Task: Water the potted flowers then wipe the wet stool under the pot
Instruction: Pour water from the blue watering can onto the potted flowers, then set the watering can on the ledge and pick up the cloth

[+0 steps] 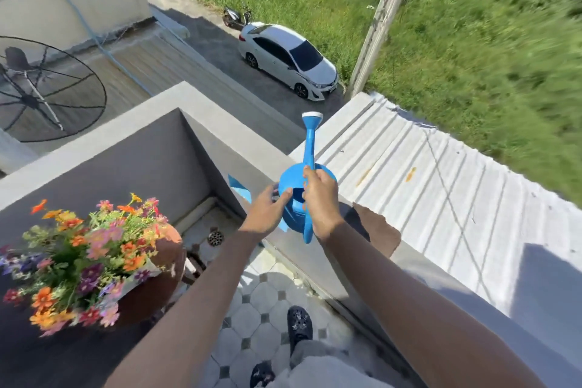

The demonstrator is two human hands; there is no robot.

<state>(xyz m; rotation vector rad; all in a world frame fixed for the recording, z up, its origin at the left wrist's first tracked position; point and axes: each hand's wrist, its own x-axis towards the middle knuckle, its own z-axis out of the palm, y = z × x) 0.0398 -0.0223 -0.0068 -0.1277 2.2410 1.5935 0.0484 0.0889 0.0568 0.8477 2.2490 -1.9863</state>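
A blue watering can [296, 186] sits on top of the grey balcony wall [220, 132], its spout pointing away from me. My right hand [319, 201] grips the can's handle. My left hand [269, 209] rests against the can's left side with fingers spread. A blue cloth [239, 190] lies on the wall just left of the can. At the lower left a brown pot [168, 257] full of orange, pink and purple flowers [85, 258] stands on a dark round stool [148, 302], mostly hidden under the pot.
The balcony floor [261, 299] is tiled, with a round drain [215, 237] in the corner. My feet in dark clogs [299, 323] stand near the wall. Beyond the wall lie a corrugated roof [441, 186], a white car [288, 60] and a satellite dish [44, 88].
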